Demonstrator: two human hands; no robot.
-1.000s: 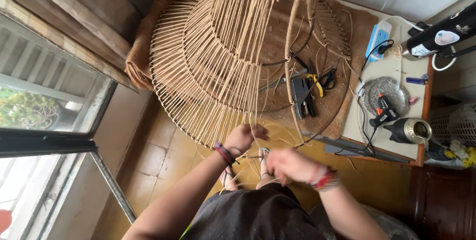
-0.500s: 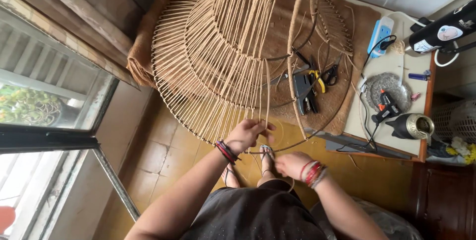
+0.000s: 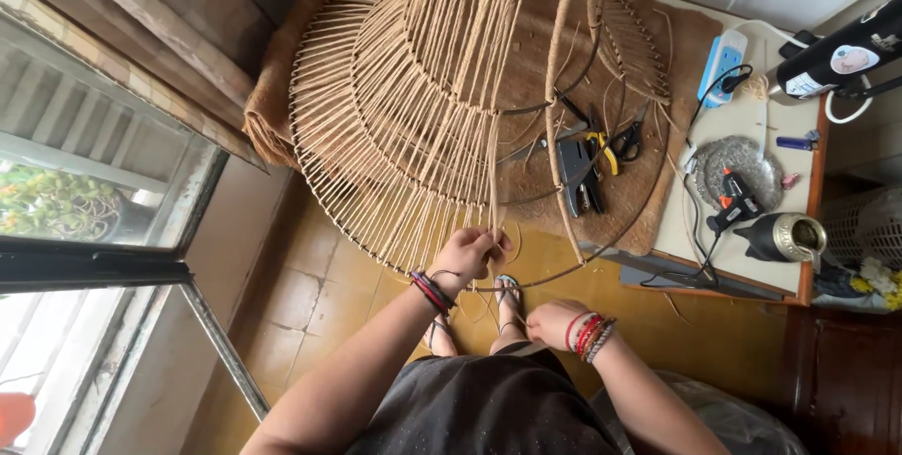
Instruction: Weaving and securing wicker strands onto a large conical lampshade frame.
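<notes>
The left hand (image 3: 467, 256) has its fingers (image 3: 492, 242) curled shut around a pale cord (image 3: 494, 173), pinching it at the lowest ring of a large tiered lampshade frame (image 3: 413, 107). From those fingers the cord runs straight up along the frame's wrapped strands. The right hand (image 3: 554, 322) sits lower and nearer the body, its fingers bent closed; a thin strand seems to pass through them, though I cannot tell for sure. Bracelets ring both wrists. Just below the 2 hands, sandalled feet (image 3: 508, 297) stand on the yellow tiled floor (image 3: 310, 295). Beyond the left fingers the frame rests on a brown woven mat (image 3: 658, 51), where pliers and a stapler (image 3: 581, 176) lie. Well off past the right hand, a low bench (image 3: 752, 126) carries a glue gun (image 3: 735, 203) and a power strip (image 3: 722, 64).
</notes>
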